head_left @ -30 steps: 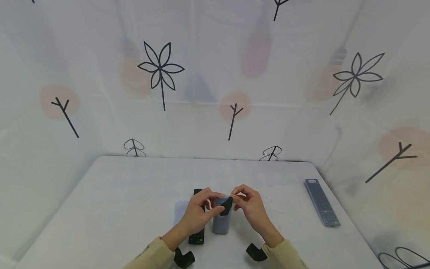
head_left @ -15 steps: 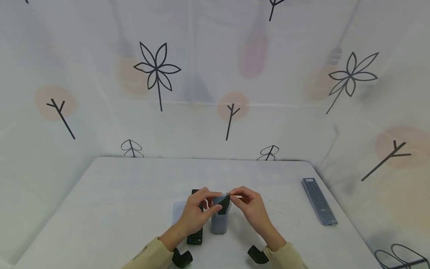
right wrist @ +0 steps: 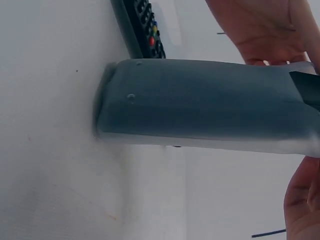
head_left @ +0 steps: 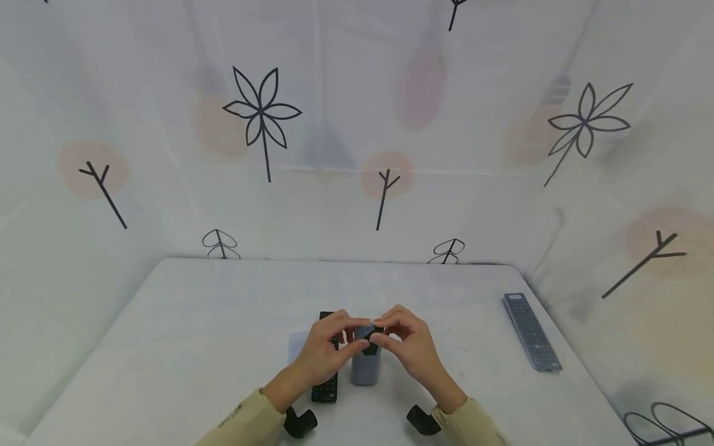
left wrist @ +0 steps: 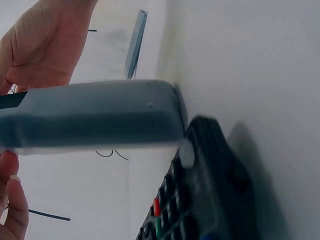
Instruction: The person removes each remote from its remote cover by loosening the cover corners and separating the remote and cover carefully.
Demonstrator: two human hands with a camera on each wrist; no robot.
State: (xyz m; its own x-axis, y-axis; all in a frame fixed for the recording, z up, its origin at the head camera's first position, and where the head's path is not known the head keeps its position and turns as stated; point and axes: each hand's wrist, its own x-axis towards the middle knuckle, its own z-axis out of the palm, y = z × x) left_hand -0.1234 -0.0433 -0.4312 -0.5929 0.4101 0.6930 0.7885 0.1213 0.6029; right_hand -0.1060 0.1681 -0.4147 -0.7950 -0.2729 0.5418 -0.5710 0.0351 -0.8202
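Observation:
Between my hands a remote control in a translucent blue-grey cover (head_left: 365,371) stands tilted up, a black patch (head_left: 370,348) showing near its top. My left hand (head_left: 320,353) pinches its upper left edge with thumb and fingers. At the upper right edge my right hand (head_left: 413,347) pinches it, thumb against the black patch. In the left wrist view the cover's rounded lower end (left wrist: 165,110) comes close to a black remote control (left wrist: 210,185); I cannot tell if they touch. That black remote lies partly beneath my left hand. The fingertips are partly hidden in both wrist views.
Another remote control (head_left: 532,334) in a bluish cover lies near the table's right edge. A pale blue patch (head_left: 297,345) shows beside the black remote. Black wrist mounts (head_left: 300,424) sit below each sleeve. A patterned white cloth (head_left: 334,124) hangs behind the white table (head_left: 195,334).
My right hand has shifted slightly left, and its thumb has come from the cover's edge onto the black patch. My left hand keeps its grip. The head view has shifted a little.

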